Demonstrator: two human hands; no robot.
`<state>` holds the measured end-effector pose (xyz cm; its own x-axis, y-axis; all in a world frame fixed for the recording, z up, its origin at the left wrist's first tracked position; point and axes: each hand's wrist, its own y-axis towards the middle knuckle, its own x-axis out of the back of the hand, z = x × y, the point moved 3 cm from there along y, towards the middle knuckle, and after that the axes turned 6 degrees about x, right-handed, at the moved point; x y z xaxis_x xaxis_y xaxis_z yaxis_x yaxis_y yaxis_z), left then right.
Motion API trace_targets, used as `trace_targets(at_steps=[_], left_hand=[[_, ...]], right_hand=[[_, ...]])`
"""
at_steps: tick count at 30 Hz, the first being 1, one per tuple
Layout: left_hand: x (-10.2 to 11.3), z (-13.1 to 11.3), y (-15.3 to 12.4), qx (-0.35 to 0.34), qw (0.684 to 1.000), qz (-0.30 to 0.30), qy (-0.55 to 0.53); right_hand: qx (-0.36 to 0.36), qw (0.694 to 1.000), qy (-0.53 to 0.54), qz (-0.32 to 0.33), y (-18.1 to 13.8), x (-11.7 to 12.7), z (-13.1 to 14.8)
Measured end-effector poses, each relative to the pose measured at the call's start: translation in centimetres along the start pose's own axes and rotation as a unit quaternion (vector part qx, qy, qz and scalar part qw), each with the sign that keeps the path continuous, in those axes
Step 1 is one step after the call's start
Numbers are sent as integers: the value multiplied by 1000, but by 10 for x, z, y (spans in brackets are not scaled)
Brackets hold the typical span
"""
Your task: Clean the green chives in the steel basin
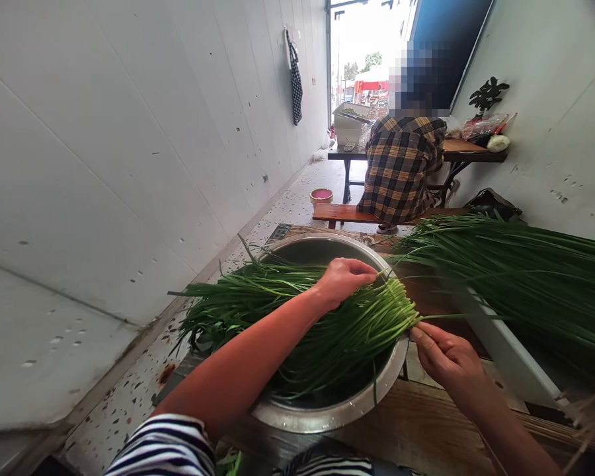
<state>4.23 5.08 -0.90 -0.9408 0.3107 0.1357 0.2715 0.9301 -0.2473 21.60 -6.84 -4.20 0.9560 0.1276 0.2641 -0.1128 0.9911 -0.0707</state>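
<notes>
A bundle of long green chives (297, 311) lies across a large steel basin (327, 413), leaf tips hanging out to the left. My left hand (344, 277) rests on top of the bundle near its right end, fingers curled around some stalks. My right hand (443, 354) is just right of the basin rim, fingers pinched on a single chive stalk (456, 317) that runs off to the right.
A big heap of chives (525, 277) lies on a white tray (506, 357) to my right. The basin sits on a wooden table (416, 423). Ahead, a person in a plaid shirt (401, 168) sits on a bench (342, 213) at another table. White wall on the left.
</notes>
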Motion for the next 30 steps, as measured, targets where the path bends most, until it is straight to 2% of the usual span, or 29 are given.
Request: trace_targets(at_steps=[15, 21, 27, 30], left_hand=[[-1, -2, -1, -24, 999, 6, -36], [-3, -4, -4, -32, 999, 3, -16], [-6, -4, -5, -69, 997, -2, 27], [-5, -8, -9, -89, 994, 15, 62]], right_hand=[[-10, 1000, 9, -11, -2, -1, 5], [-14, 1000, 15, -12, -2, -4, 5], [-7, 1000, 10, -18, -2, -6, 3], [-1, 1000, 13, -25, -1, -6, 5]])
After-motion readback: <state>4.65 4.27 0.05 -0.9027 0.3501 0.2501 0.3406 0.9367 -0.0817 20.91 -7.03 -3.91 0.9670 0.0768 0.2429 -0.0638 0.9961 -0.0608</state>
